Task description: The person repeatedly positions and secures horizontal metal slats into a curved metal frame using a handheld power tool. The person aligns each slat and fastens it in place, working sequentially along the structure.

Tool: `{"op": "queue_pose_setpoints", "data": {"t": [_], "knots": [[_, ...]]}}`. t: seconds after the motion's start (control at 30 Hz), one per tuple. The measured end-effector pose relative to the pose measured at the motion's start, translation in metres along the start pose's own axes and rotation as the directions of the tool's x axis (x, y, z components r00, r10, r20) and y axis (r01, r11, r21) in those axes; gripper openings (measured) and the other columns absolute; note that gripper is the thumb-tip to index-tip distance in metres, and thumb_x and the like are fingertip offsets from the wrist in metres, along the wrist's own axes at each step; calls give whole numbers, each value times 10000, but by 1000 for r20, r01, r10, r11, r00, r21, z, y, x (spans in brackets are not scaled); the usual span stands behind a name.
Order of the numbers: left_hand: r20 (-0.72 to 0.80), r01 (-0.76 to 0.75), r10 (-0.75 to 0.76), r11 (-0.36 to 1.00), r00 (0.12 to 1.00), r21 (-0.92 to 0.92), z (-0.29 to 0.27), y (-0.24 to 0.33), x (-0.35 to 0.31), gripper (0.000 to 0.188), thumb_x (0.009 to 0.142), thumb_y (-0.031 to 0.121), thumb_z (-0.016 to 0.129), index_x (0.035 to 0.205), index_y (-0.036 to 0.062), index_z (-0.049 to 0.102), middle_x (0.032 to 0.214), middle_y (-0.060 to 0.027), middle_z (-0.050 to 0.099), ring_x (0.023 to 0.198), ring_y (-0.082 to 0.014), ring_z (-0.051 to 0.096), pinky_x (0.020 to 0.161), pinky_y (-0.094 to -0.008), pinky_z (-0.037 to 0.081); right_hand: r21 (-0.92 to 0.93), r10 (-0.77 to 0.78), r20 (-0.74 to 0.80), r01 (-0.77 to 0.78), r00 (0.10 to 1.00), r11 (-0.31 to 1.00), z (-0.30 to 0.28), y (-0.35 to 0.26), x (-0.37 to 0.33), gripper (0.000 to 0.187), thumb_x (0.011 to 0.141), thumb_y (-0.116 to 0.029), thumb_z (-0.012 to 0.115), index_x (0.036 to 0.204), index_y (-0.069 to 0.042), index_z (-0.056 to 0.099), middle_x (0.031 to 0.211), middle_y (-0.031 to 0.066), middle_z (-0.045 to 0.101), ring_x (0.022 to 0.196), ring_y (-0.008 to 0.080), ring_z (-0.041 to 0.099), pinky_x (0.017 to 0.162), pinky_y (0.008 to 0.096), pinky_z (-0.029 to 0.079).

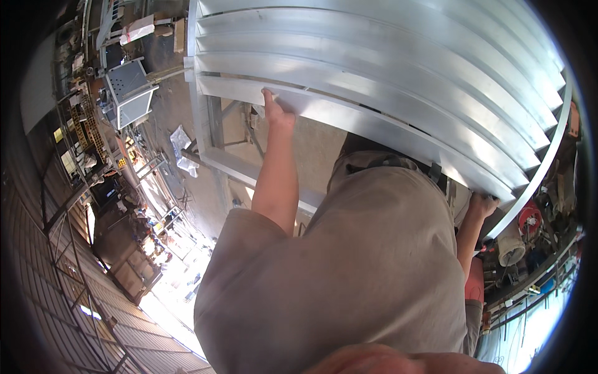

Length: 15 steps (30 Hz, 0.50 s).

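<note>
A large silvery metal frame with long parallel slats fills the upper right of the view. My left hand (278,112) holds the nearest metal slat (367,126) close to its left end; the thumb lies on the slat's face and the other fingers are hidden behind it. Near the slat's right end, my right hand (481,206) is closed at the lower edge, its fingers partly hidden. Under this slat the frame has an open gap, where a lower crossbar (240,167) shows. My body stands close against the slat between both arms.
Left of the frame stands a grey metal box-like unit (132,93) on the floor. Crumpled clear plastic (184,151) lies nearer. Cluttered racks line the far left. At the right, beyond the curved frame side (548,159), are a red round item (529,217) and a pale bucket-like container (511,250).
</note>
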<state>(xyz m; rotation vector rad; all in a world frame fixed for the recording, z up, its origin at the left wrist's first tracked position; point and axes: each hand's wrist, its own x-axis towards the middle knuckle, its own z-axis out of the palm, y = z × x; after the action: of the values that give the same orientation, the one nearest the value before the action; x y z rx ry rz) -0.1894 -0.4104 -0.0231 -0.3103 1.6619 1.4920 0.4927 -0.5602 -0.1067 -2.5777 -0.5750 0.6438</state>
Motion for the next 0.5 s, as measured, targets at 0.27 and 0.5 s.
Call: {"op": "queue_pose_setpoints", "data": {"t": [0.27, 0.5], "knots": [[-64, -66, 70, 996, 996, 68, 22, -1, 18, 725, 1042, 565, 604, 1528, 50, 449, 1538, -133, 514, 1370, -338, 529, 1158, -537, 433, 426, 2, 27, -14, 1000, 904, 9, 21, 25, 936, 749, -403, 922, 1387, 115, 472, 1341, 212, 676, 1234, 295, 670, 1068, 368, 500], [-101, -57, 59, 998, 993, 28, 24, -4, 23, 718, 1053, 530, 604, 1518, 11, 429, 1498, -141, 540, 1332, -349, 558, 1137, -543, 462, 471, 62, 88, -96, 994, 877, 7, 20, 25, 955, 738, -314, 945, 1449, 76, 440, 1391, 170, 656, 1258, 247, 646, 1081, 349, 487]]}}
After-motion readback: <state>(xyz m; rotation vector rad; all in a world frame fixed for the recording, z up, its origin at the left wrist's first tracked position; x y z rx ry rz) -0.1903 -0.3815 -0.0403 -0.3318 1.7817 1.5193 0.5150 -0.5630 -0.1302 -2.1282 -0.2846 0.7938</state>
